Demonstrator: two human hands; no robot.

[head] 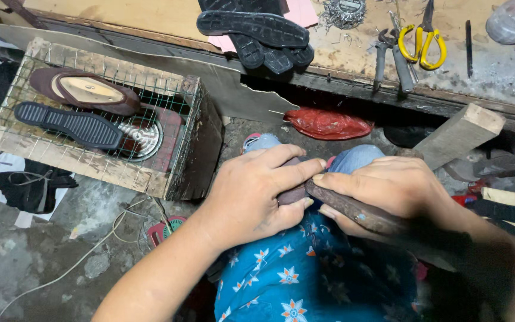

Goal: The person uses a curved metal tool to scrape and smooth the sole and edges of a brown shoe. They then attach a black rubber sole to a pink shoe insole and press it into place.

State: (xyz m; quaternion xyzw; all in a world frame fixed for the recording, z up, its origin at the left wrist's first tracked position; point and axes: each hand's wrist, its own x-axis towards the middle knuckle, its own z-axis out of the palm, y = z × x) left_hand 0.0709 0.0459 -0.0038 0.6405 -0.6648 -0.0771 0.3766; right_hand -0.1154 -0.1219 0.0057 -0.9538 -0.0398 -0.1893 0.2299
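Dark brownish leather, or something like it, is about all that peeks out of the shoe piece (pixel 293 192), since it's sandwiched between both hands on the lap at dead centre, over the blue flowered cloth (pixel 293 280); I honestly can't tell its full shape. Going left to right: over at 10 o'clock a wire-topped wooden crate (pixel 168 179) holds a brown shoe upper (pixel 84 90) and a ridged black sole (pixel 67 124), well apart from the work. The left hand (pixel 257 194) is curled tight round the piece, thumb and fingers clamped on top. The right hand (pixel 388 191) is closed round a worn wooden-handled tool (pixel 353 210), whose front end meets the piece right beside the left fingertips. That's my worry: pressing with the tool that close to the fingertips, one slip off the edge could jab them or the knee underneath, or scuff the piece. Yellow-handled scissors (pixel 422 45) and pliers (pixel 388 59) sit on the bench at 1 o'clock.
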